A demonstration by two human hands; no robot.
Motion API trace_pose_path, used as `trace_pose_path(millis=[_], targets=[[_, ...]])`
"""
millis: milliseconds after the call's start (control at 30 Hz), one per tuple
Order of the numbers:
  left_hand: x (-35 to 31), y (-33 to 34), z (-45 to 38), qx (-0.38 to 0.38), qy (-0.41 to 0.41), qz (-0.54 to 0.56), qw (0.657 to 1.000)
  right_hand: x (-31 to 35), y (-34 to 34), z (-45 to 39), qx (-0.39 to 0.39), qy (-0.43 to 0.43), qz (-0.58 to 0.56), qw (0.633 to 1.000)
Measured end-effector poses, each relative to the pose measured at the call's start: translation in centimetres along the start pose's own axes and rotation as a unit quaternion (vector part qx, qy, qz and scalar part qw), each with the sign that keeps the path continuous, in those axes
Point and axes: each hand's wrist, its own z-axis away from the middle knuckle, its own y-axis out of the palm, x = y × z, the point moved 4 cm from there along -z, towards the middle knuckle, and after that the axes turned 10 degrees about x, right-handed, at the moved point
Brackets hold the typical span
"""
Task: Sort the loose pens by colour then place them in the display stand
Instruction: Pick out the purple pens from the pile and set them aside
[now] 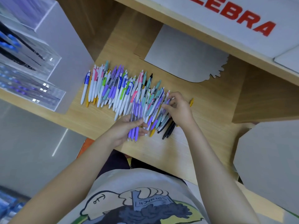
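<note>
A wide pile of loose pens (119, 88) in white, purple, teal, pink, green, yellow and black lies across the wooden counter (210, 101). My left hand (124, 130) grips a bunch of several purple pens (135, 120) at the near edge of the pile, tips pointing toward me. My right hand (178, 109) reaches into the right end of the pile and pinches one purple pen (168, 101) between its fingertips. The clear acrylic display stand (32, 65) sits at the left, with blue, black and purple pens in its tiered compartments.
A grey cardboard cut-out (186, 55) lies on the counter behind the pile. Another grey board (267, 159) leans at the right. A white sign with red ZEBRA lettering (234, 15) runs along the shelf above. One yellow pen (191, 102) lies apart, right of my hand.
</note>
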Motion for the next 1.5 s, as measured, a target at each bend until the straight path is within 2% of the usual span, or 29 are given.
trace_pose_path(millis=[167,233,367,500,567,667,733,833,1000,1167,1367,1500], targets=[[-0.8,0.1,-0.3,-0.010,0.018,-0.045,0.999,0.8,-1.8,2.5,-0.008,-0.013,-0.094,0.995],[-1.2,0.5,-0.4,-0.003,0.028,-0.040,0.999,1.4,-1.6,3.1,0.019,-0.025,-0.136,0.990],[-1.2,2.0,-0.4,0.060,0.005,-0.017,0.998,2.8,0.7,2.7,0.078,-0.049,-0.179,0.979],[-1.1,1.7,-0.2,0.041,0.006,-0.016,0.999,1.9,1.6,0.9,0.041,-0.015,-0.143,0.989],[-1.0,0.7,-0.1,0.011,0.007,-0.007,1.000,0.9,1.4,-0.1,0.021,0.026,-0.046,0.998],[-0.8,-0.5,0.3,-0.011,0.003,0.003,1.000,0.4,2.1,-0.9,0.058,0.072,0.101,0.991],[-0.8,-0.8,0.5,-0.009,0.005,0.012,1.000,0.5,2.6,-1.2,0.070,0.082,0.146,0.983],[-1.0,-0.9,0.5,-0.004,0.009,0.026,1.000,0.2,2.8,-1.4,0.048,0.083,0.110,0.989],[-1.1,-1.2,0.4,0.004,0.015,0.020,1.000,0.1,2.9,-1.2,-0.003,0.054,-0.024,0.998],[-1.4,-2.0,0.2,0.011,0.004,0.004,1.000,1.0,3.3,-1.1,-0.053,0.038,0.008,0.998],[-2.7,-3.7,0.6,0.032,-0.022,-0.014,0.999,2.6,4.7,-1.6,-0.082,0.105,0.021,0.991],[-4.1,-5.3,1.0,0.052,-0.018,-0.022,0.998,3.4,4.9,-1.1,-0.093,0.131,-0.009,0.987]])
